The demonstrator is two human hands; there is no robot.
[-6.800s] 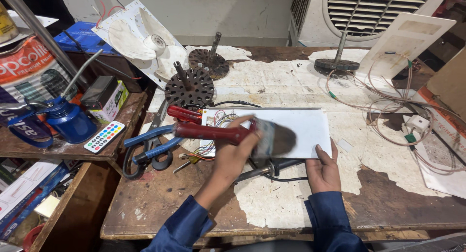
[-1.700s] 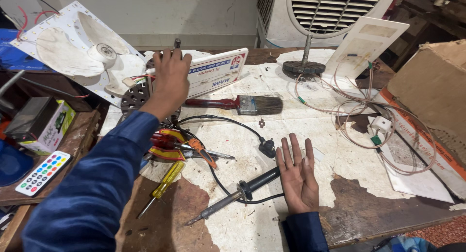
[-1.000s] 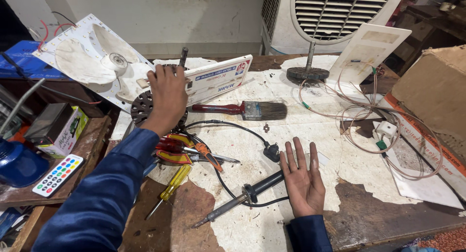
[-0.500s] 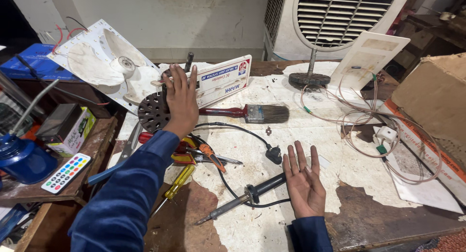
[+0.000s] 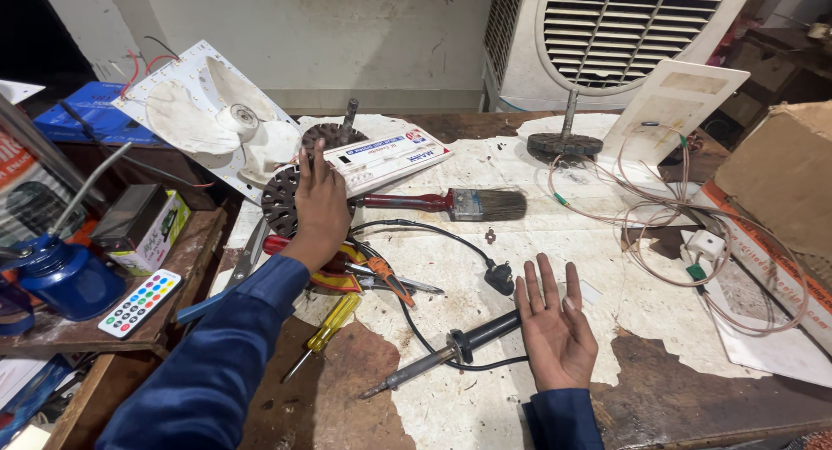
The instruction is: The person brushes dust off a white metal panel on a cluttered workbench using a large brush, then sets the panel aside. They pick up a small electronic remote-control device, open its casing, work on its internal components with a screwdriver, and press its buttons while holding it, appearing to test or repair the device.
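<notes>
My left hand [image 5: 321, 211] reaches forward and lies flat, fingers apart, on a round slotted metal motor core [image 5: 277, 203] at the bench's left. Just beyond its fingertips is a white printed card [image 5: 390, 155]. A red-handled paintbrush [image 5: 472, 205] lies to the right of that hand. My right hand [image 5: 555, 333] rests near the front edge, palm up, fingers spread, holding nothing. A black-handled soldering iron [image 5: 451, 353] lies just left of it, its cord running to a black plug [image 5: 500, 279].
Red-handled pliers [image 5: 334, 272], a yellow screwdriver [image 5: 334, 324] and scissors [image 5: 247, 259] lie below my left wrist. A blue oil can [image 5: 61, 277] and remote [image 5: 139, 303] sit on the side shelf. Thin wires [image 5: 693, 233], a cardboard box [image 5: 780, 172] and an air cooler [image 5: 624, 34] fill the right and back.
Earlier my left hand held the paintbrush over a white sheet; the brush now lies on the bench. The left hand stays on the motor core; the right hand has turned palm up.
</notes>
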